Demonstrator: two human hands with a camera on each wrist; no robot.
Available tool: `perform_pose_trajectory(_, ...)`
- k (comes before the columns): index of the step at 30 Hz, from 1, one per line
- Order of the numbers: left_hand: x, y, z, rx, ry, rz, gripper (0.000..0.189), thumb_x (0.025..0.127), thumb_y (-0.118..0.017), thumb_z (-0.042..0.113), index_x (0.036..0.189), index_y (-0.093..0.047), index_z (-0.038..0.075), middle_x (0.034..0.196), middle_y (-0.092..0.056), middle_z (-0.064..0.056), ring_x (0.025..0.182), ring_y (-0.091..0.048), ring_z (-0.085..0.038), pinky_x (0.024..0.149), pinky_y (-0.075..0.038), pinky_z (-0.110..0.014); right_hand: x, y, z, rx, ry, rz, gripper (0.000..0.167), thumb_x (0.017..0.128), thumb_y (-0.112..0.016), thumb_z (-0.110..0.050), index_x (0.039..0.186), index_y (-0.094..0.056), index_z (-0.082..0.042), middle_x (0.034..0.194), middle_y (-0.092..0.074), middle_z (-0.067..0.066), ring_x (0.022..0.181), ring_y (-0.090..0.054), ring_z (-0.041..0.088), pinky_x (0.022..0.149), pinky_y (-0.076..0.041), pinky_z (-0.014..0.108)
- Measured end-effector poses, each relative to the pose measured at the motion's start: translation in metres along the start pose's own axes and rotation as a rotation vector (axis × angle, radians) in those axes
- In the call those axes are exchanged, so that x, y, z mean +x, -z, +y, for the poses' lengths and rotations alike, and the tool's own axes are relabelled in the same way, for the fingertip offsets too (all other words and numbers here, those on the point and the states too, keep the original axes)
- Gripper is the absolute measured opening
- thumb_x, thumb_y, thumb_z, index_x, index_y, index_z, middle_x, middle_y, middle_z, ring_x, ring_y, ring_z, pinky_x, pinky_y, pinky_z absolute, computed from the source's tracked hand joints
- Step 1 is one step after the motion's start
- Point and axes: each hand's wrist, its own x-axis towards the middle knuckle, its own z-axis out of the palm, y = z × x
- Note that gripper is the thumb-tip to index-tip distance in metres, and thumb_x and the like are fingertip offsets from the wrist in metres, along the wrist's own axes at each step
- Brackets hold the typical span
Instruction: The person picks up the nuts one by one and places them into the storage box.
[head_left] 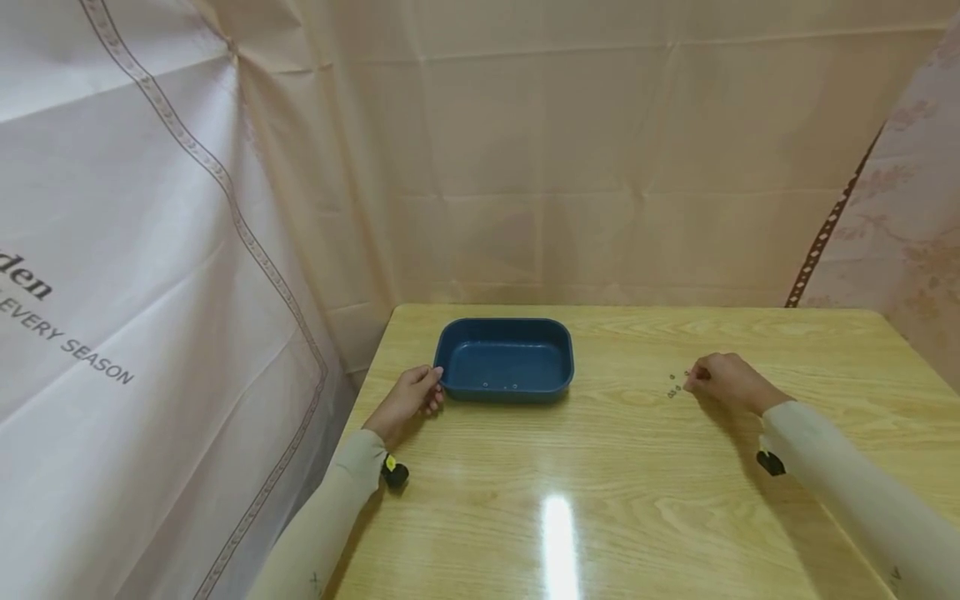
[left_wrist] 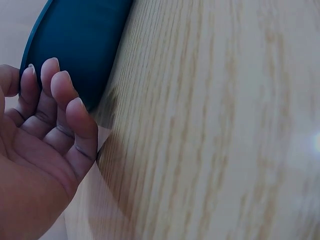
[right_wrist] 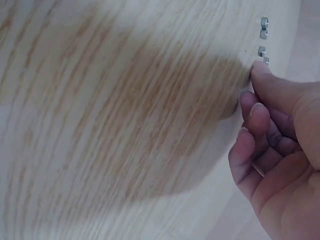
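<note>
A dark blue rectangular tray (head_left: 502, 360) stands on the table, with a few tiny nuts (head_left: 514, 386) inside along its near wall. My left hand (head_left: 408, 398) pinches the tray's left rim, thumb on top and fingers beneath; the left wrist view shows the fingers against the outer wall (left_wrist: 75, 45). Several small metal nuts (head_left: 672, 393) lie loose at the right. Beside them my right hand (head_left: 726, 382) reaches down with fingertips at the tabletop. Its thumb (right_wrist: 267, 82) is close to the nuts (right_wrist: 262, 51), and a gap shows between thumb and index finger.
The wood-grain table (head_left: 622, 467) carries a bright light reflection near its front. A beige cloth (head_left: 525, 167) hangs behind it, and a pale printed cloth (head_left: 135, 333) hangs at the left. Dark wrist devices (head_left: 395, 472) sit at both cuffs.
</note>
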Motion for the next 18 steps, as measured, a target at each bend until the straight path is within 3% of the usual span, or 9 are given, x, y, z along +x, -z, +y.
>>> perform_pose_trajectory(10, 0.001, 0.0009, 0.0024, 0.015, -0.003, 0.009, 0.038, 0.111, -0.049, 0.035, 0.098, -0.058, 0.001, 0.083, -0.062, -0.009, 0.066, -0.054, -0.016, 0.059, -0.048, -0.028, -0.0003, 0.0037, -0.0009, 0.059, -0.005, -0.051, 0.012, 0.099, -0.067, -0.014, 0.094, -0.073, -0.005, 0.086, -0.069, -0.001, 0.076, -0.06, 0.014, 0.07, -0.052, 0.035)
perform_pose_trajectory(18, -0.0001, -0.0009, 0.0, -0.001, 0.004, 0.005, 0.038, 0.11, -0.051, 0.037, 0.096, -0.058, 0.002, 0.082, -0.062, -0.009, 0.065, -0.054, -0.017, 0.059, -0.047, -0.028, -0.0043, -0.0014, 0.0022, -0.009, 0.053, -0.012, 0.008, 0.097, -0.065, -0.008, 0.091, -0.071, -0.01, 0.083, -0.066, -0.006, 0.073, -0.057, 0.01, 0.068, -0.051, 0.032)
